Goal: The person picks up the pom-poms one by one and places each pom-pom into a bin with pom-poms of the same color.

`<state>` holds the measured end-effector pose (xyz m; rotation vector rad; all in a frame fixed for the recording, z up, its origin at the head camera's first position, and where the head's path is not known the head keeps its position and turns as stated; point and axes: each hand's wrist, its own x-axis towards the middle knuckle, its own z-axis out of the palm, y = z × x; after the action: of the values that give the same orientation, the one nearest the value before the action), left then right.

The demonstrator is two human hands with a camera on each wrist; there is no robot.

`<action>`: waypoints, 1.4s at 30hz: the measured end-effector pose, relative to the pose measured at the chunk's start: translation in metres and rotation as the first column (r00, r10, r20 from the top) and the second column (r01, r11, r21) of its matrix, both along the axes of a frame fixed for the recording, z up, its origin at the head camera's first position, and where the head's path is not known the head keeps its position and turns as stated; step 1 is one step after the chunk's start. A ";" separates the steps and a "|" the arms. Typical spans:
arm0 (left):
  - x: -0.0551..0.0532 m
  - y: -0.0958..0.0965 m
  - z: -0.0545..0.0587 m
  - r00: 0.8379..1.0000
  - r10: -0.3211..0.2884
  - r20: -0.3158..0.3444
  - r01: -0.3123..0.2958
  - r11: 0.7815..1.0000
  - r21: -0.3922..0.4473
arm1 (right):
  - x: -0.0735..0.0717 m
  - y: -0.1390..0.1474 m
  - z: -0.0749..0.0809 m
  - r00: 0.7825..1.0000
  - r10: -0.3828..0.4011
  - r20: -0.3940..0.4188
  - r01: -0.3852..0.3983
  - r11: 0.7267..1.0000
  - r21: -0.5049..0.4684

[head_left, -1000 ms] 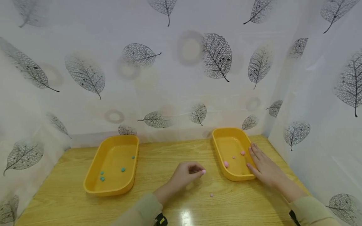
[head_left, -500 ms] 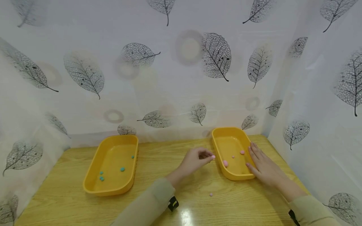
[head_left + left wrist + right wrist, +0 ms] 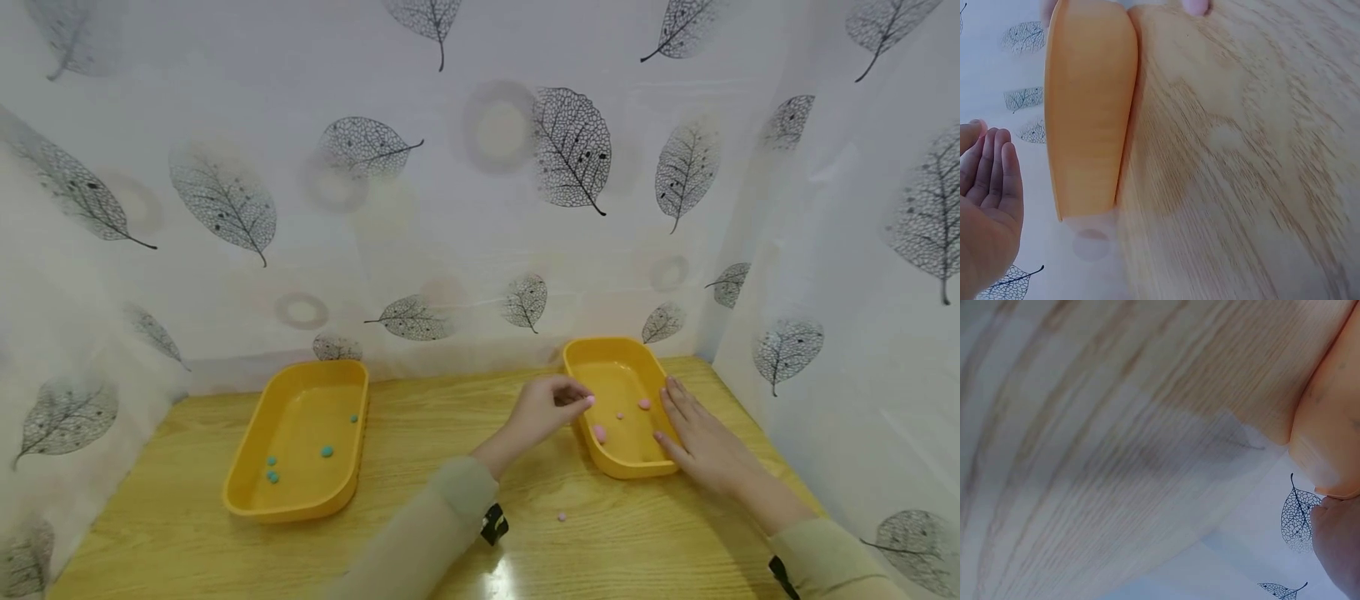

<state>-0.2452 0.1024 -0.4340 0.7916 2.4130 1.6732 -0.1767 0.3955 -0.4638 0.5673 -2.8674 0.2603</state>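
Observation:
My left hand (image 3: 542,414) pinches a small pink ball (image 3: 590,401) between thumb and fingers, over the left rim of the right yellow tray (image 3: 624,472). In the left wrist view the ball (image 3: 984,128) shows just above the thumb tip, and the hand (image 3: 988,206) is higher than the tray's side (image 3: 1091,112). Inside that tray lie a larger pink ball (image 3: 599,434), a medium one (image 3: 644,404) and a tiny one (image 3: 619,416). My right hand (image 3: 705,442) rests on the tray's right rim, fingers fairly straight. Another small pink ball (image 3: 561,517) lies on the table.
A second yellow tray (image 3: 288,510) stands on the left with several teal balls (image 3: 327,452) in it. The wooden table (image 3: 427,408) meets a leaf-printed curtain (image 3: 450,208) behind and at both sides.
My left hand has carried the pink ball rightward and away from me, from over the table to the right tray's left rim. The right hand has stayed on the tray.

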 end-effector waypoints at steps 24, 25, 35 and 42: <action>-0.030 0.028 -0.012 0.998 0.064 0.009 -0.064 0.998 0.009 | 0.000 0.001 -0.001 1.000 0.015 -0.026 -0.016 1.000 -0.005; -0.030 0.029 -0.013 0.998 0.067 0.014 -0.068 0.998 0.014 | 0.000 0.001 -0.001 1.000 0.016 -0.027 -0.016 1.000 -0.007; -0.035 0.035 -0.012 0.994 0.101 0.050 -0.102 0.995 0.021 | 0.000 0.001 0.001 1.000 0.012 -0.014 -0.012 1.000 -0.015; -0.039 0.037 -0.012 0.993 0.113 0.045 -0.112 0.994 -0.014 | 0.001 0.002 0.001 1.000 0.009 -0.007 -0.009 1.000 -0.016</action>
<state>-0.2840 0.1392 -0.4456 0.6191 2.4766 1.6942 -0.1759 0.3971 -0.4626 0.5767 -2.8543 0.2822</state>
